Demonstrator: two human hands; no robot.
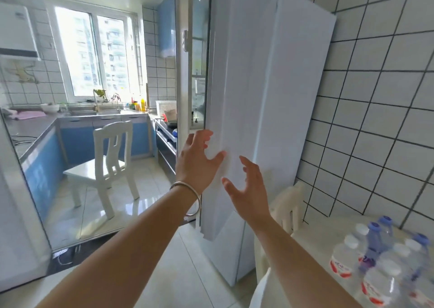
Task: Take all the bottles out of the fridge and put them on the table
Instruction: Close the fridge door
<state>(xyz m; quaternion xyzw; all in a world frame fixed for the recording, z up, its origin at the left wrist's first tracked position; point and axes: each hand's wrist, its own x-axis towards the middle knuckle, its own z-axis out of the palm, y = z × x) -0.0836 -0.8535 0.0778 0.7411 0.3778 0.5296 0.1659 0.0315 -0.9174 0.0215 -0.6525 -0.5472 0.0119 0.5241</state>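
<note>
A tall white fridge (pixel 293 96) stands against the tiled wall, its door (pixel 237 84) swung partly out towards me. My left hand (pixel 197 162), fingers spread and a metal bangle on the wrist, rests at the door's left edge. My right hand (pixel 246 190) hovers open just in front of the door panel, holding nothing. Several clear water bottles (pixel 380 258) with white and blue caps stand on the pale table (pixel 328 232) at the lower right. The fridge's inside is hidden by the door.
A white chair (pixel 110 162) stands on the glossy floor of the kitchen beyond a glass sliding door frame (pixel 182 72). Blue cabinets with a sink (pixel 94 112) run under the window. Another pale chair back (pixel 288 204) sits between fridge and table.
</note>
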